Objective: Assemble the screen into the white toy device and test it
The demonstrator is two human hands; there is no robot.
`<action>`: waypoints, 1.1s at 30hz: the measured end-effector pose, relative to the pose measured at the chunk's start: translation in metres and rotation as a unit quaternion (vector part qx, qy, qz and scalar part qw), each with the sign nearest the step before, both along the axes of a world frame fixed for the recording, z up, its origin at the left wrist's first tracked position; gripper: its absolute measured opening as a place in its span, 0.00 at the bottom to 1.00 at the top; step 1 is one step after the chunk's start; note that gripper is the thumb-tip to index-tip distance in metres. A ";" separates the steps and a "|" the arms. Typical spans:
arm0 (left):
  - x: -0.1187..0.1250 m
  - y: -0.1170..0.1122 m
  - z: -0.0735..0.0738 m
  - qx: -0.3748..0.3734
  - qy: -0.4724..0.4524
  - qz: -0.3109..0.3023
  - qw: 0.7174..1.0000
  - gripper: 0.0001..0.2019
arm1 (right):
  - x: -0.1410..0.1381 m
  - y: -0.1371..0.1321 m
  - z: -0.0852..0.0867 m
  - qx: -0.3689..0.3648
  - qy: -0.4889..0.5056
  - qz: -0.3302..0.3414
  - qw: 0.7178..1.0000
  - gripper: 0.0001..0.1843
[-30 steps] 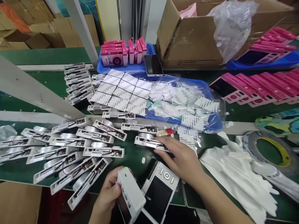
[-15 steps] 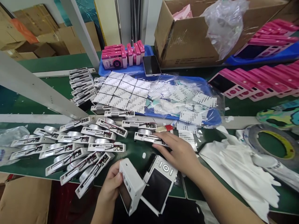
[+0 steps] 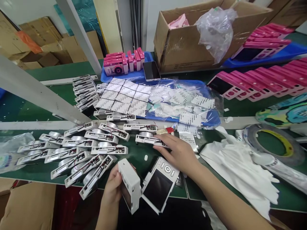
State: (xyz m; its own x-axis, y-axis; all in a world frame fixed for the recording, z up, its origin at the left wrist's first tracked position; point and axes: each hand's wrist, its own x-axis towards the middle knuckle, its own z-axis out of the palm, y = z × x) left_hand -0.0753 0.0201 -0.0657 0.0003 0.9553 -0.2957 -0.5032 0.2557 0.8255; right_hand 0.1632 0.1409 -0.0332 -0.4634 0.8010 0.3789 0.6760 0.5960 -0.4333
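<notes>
My left hand (image 3: 114, 182) is closed around a white toy camera (image 3: 131, 186), tilted on end with its dark screen side towards the palm. Just right of it, another white camera (image 3: 158, 185) lies screen up at the table's front edge, its round buttons towards the back. Beyond that, my right hand (image 3: 178, 152) grips the right end of an open-sided white camera body (image 3: 146, 139), with thumb and fingers on either side of it. A brush with a red tip (image 3: 165, 130) lies right behind those fingers. Several more open-sided white camera bodies (image 3: 109, 149) lie to the left.
Printed white label cards (image 3: 122, 95) and a blue tray (image 3: 213, 119) of bagged cards lie behind. Pink cameras (image 3: 225, 84) stand in rows at right and back. Tape roll (image 3: 287, 147), white cloth (image 3: 237, 163) and cardboard box (image 3: 182, 51) lie around; a metal post (image 3: 43, 91) slants at left.
My left hand has turned its camera a little more upright. The right hand keeps its hold on the same camera body. The whole view has shifted slightly.
</notes>
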 end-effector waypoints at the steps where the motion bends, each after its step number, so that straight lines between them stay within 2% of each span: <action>1: 0.000 0.000 0.000 0.000 0.000 0.002 1.000 0.26 | 0.000 0.000 0.000 -0.001 0.002 -0.001 1.000 0.18; 11: -0.007 -0.003 -0.012 0.005 -0.011 0.011 1.000 0.26 | -0.001 -0.002 -0.002 -0.007 0.009 -0.006 1.000 0.18; 33: -0.005 0.001 -0.011 0.004 -0.056 0.025 0.998 0.22 | -0.001 -0.003 -0.001 -0.019 0.007 -0.009 1.000 0.18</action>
